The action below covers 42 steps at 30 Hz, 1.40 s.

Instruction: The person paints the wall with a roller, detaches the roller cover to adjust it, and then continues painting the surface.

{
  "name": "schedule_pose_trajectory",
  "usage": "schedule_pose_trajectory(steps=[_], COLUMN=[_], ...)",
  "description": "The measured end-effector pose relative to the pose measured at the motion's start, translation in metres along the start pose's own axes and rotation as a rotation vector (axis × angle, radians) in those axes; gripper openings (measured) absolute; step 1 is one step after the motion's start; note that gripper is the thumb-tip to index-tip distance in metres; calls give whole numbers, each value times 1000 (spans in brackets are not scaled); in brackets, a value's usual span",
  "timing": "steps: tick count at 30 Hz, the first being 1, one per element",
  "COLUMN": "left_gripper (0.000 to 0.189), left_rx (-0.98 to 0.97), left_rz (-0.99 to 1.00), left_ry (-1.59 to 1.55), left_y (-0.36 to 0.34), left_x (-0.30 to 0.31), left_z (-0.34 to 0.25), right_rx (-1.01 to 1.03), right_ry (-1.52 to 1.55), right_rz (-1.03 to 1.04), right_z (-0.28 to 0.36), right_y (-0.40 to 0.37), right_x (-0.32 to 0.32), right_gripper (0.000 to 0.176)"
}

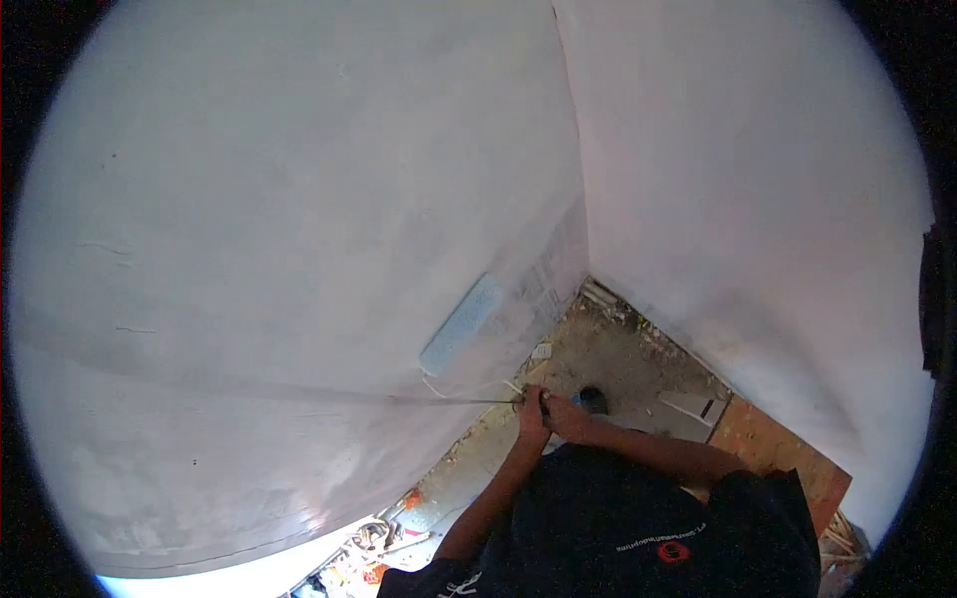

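A paint roller (461,324) with a pale blue sleeve lies against the grey-white wall (249,249), tilted up toward the corner. Its bent wire frame (431,386) loops back toward my hands. My left hand (533,411) is closed around the handle end, and my right hand (567,418) is closed right beside it on the same handle. Most of the handle is hidden by the fingers. A thin dark line (459,402) runs leftward from my left hand across the wall. Around the roller the wall has darker, damp-looking patches (538,269).
A second pale wall (738,179) meets the first at a corner. Below are a dirty floor (623,364) with debris along the wall base, a light flat piece (690,407) and a brown wooden board (778,448). Scattered clutter (369,548) lies at the lower left.
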<state>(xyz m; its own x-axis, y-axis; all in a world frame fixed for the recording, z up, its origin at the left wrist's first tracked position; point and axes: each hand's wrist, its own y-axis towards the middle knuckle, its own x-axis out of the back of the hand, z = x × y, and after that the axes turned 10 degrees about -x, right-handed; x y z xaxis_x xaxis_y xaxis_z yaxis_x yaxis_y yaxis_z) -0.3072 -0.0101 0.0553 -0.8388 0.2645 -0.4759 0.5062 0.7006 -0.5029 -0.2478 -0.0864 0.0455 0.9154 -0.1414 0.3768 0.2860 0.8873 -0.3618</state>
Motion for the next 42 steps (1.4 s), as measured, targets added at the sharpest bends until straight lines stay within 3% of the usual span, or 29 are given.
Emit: schedule_pose_trajectory(steps=[2,4,8,11,13,15,18,20,22,25,27,29,32,34,35,38,39,41,42], left_gripper=[11,12,13,15,17,18,13,19,14,21,19,16,14,14,14,13,12,12,14], left_rx=[-389,-471,-170,-350,-319,-19,-125,-316,-149,-81,-419,-611,-694,-779,-698,-423,-321,-158,-98], left_rz=[115,163,84,67,36,-47,46,89,30,11,157,270,383,423,392,262,199,109,82], left_ry=[466,577,294,535,504,173,61,245,76,49,494,827,1108,1221,1113,723,547,251,130], left_y=[-5,-9,-10,-18,-32,-50,-50,-59,-53,-39,-29,-13,3,2,2,4,27,21,-13], left_x=[-1,-5,2,-5,-25,-40,-31,-52,-48,-38,-28,-12,3,-2,-2,8,35,32,-3], left_z=[-3,-5,-4,-7,-25,-53,-67,-85,-80,-56,-35,-17,2,2,2,6,24,18,-13], right_rx=[67,73,35,93,77,27,-15,56,-11,8,89,192,74,74,74,49,53,59,54], right_ry=[7,-19,-132,-194,-154,-120,-114,-153,-109,-103,-152,-234,-323,-226,-175,-367,-285,-118,-92], right_rz=[-17,-29,41,-81,-166,-152,-58,-96,-101,-114,-158,-233,-135,-215,-247,21,-42,-164,-164], right_z=[9,12,-2,-20,1,40,86,93,86,48,35,37,-3,-1,-2,23,23,25,35], right_y=[-3,-4,0,8,-2,-26,-36,-33,-31,-16,-16,-23,4,0,0,-12,-13,-15,-19], right_x=[7,6,-7,-29,-22,-7,22,23,22,3,6,22,6,5,3,22,17,4,9], right_gripper=[31,32,36,37,35,33,31,32,32,31,29,27,26,24,23,27,29,34,36])
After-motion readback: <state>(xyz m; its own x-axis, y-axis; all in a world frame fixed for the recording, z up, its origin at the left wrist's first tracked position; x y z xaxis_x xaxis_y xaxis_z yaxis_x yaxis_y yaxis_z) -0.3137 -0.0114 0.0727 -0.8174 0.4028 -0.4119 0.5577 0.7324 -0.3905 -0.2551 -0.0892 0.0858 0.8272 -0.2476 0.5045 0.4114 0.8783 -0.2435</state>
